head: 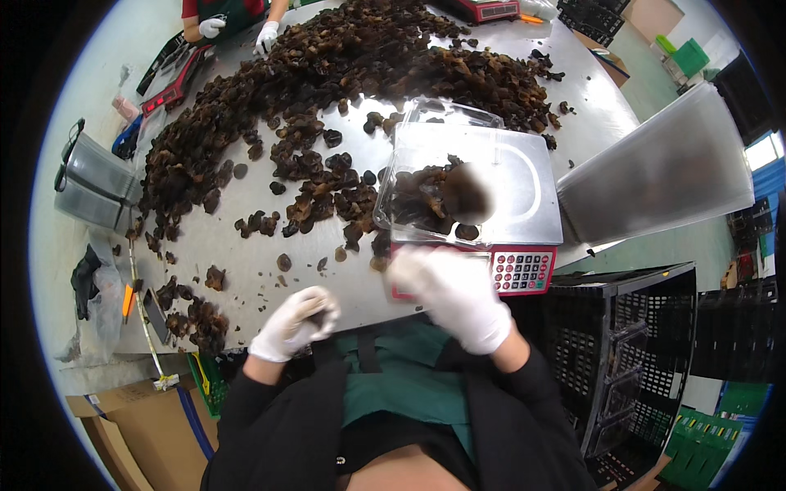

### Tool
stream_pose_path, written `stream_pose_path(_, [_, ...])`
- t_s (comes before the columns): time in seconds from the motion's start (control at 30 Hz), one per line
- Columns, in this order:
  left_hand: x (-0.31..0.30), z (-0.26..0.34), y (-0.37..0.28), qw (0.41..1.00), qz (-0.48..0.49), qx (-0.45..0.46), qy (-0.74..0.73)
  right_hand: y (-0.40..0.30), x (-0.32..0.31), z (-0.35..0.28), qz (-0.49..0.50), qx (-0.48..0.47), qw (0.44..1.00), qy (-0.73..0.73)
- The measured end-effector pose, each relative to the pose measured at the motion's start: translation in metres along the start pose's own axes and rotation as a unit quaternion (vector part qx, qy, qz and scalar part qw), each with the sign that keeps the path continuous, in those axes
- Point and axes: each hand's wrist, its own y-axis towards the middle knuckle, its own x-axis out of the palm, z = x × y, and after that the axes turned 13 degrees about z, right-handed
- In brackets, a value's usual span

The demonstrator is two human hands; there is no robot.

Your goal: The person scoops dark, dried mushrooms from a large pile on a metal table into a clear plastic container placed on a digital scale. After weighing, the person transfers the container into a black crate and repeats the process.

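My left hand (296, 325), in a white glove, is curled just over the table's front edge. A dark patch shows inside its curl; I cannot tell whether that is a held piece. My right hand (457, 297), also gloved and blurred by motion, is over the front of a red electronic scale (522, 272), partly hiding its panel. On the scale's metal plate (525, 215) lies an open clear plastic clamshell box (384, 212) holding dark brown pieces that look like wood ear mushrooms (417, 196). A blurred round brown piece (470, 193) shows above the box, apart from my hand.
A large mushroom heap (368, 55) arcs across the steel table (258, 301). Nested clear boxes (663, 166) lean right of the scale; more stacks (95, 178) stand left. A black crate (614, 356) stands at right. Across the table are a co-worker's gloved hands (267, 38) and another scale (175, 83).
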Motion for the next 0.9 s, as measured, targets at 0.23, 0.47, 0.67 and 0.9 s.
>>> stream_pose_path(0.23, [-0.140,0.034,-0.106,0.616,0.251,0.042,0.746,0.018,0.016,0.153,0.007,0.151,0.956,-0.251])
stream_pose_path(0.47, [-0.043,0.052,-0.046,0.831,0.275,0.256,0.410,0.052,0.013,0.118,0.008,0.231,0.958,-0.167])
stream_pose_path(0.67, [0.022,-0.006,0.022,0.988,-0.032,0.040,-0.144,0.013,0.043,-0.017,-0.053,0.009,0.998,0.027])
stream_pose_path(0.9, [-0.048,0.037,-0.053,0.929,0.088,-0.035,0.359,-0.007,0.005,0.014,0.109,0.087,0.956,-0.259])
